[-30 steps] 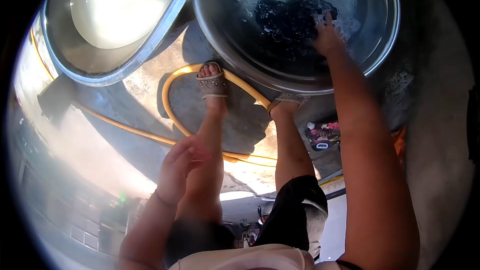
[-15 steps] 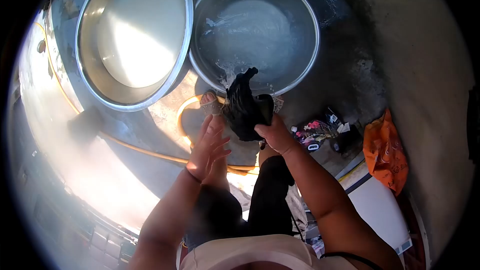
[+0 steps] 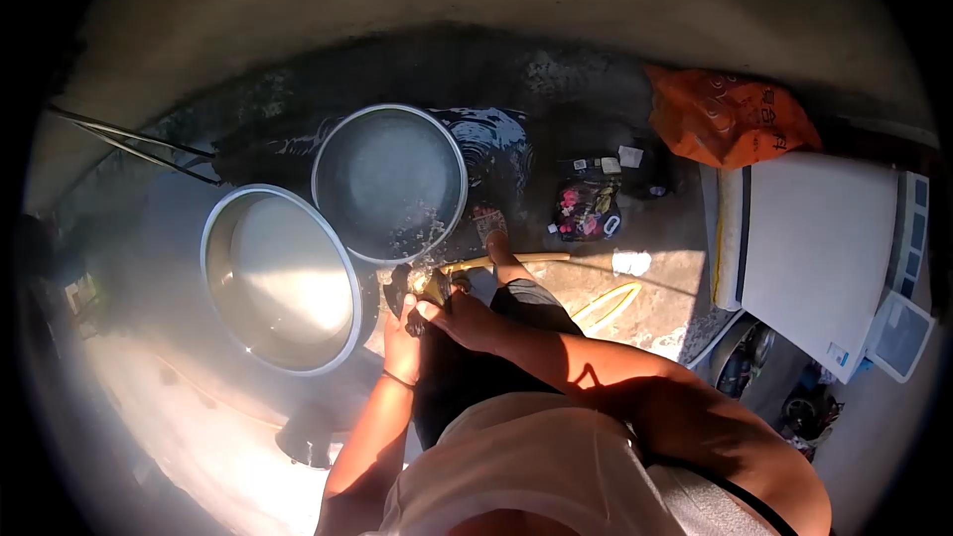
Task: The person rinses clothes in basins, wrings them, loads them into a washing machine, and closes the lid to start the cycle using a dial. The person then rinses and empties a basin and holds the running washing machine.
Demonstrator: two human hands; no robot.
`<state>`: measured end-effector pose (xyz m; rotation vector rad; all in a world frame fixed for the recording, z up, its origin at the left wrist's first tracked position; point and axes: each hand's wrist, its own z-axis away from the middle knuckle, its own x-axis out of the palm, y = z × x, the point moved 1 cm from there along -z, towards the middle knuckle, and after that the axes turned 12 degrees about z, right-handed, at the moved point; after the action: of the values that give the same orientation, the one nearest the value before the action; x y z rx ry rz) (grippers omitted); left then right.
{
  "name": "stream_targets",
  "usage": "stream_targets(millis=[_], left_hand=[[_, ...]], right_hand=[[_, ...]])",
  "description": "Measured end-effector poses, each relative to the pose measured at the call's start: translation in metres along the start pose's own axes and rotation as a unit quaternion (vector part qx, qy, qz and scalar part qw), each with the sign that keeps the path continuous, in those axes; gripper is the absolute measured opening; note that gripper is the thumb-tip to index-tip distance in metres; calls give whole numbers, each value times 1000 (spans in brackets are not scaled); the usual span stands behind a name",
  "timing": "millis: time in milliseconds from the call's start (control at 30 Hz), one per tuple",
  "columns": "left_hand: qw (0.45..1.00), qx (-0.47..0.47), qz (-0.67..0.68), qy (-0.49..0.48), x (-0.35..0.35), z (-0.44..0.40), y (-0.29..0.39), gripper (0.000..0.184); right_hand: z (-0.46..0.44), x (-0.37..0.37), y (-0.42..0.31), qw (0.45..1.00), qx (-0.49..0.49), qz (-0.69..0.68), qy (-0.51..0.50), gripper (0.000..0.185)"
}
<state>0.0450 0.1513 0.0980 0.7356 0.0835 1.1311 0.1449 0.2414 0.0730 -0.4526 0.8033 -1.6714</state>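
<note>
A dark wet cloth (image 3: 429, 283) is bunched up between my two hands, near the lower rim of the round metal basin with water (image 3: 389, 184). My left hand (image 3: 401, 337) closes on its lower left part. On its right side my right hand (image 3: 459, 321) grips it, thumb on top. Drops of water show in the air between the cloth and the basin. A second metal basin (image 3: 282, 280), holding pale liquid lit by the sun, stands to the left, close to the first.
On the right lie an orange bag (image 3: 730, 119), a flowered pouch (image 3: 586, 210) and a white appliance (image 3: 814, 238). A yellow hose (image 3: 531, 259) runs over the floor near my feet. Dark poles (image 3: 134, 142) reach in at the upper left.
The view has turned, so basins and appliance appear elsewhere. My right hand lifted the cloth out of the water earlier; now my left hand, previously empty and spread, has closed on it too.
</note>
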Motion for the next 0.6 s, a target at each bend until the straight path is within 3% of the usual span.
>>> stream_targets(millis=[67,233,267,367,400,433,467,533,567,600], left_hand=[[997,-4,-70,-17,-4,6,-5,29],[963,-66,-184,-185,34,36,-6,35],[931,-79,-265,-238,29,24,-17,36],[930,-97,-268,-231,70,52,-49,38],[927,-143,-253,-239,93,75,-50,35],[913,-126,-285,-263,104,85,-61,34],[900,-107,-314,-284,113,93,-72,33],[895,-116,-315,-294,139,111,-94,33],[878,-157,-335,-303,150,115,-101,36],[860,-197,-355,-311,164,118,-111,39]], right_hand=[[32,-1,-9,991,-80,-51,94,36],[129,-17,-14,981,-47,-96,160,35],[142,-18,-6,976,-50,-103,187,35],[185,-14,33,944,-113,-178,253,32],[211,-19,35,930,-125,-220,266,32],[235,-24,41,936,-84,-226,256,34],[254,-24,49,909,-99,-318,250,36],[289,-31,79,904,-85,-332,256,36],[307,-32,92,877,-114,-368,288,35],[326,-33,108,866,-77,-388,306,36]])
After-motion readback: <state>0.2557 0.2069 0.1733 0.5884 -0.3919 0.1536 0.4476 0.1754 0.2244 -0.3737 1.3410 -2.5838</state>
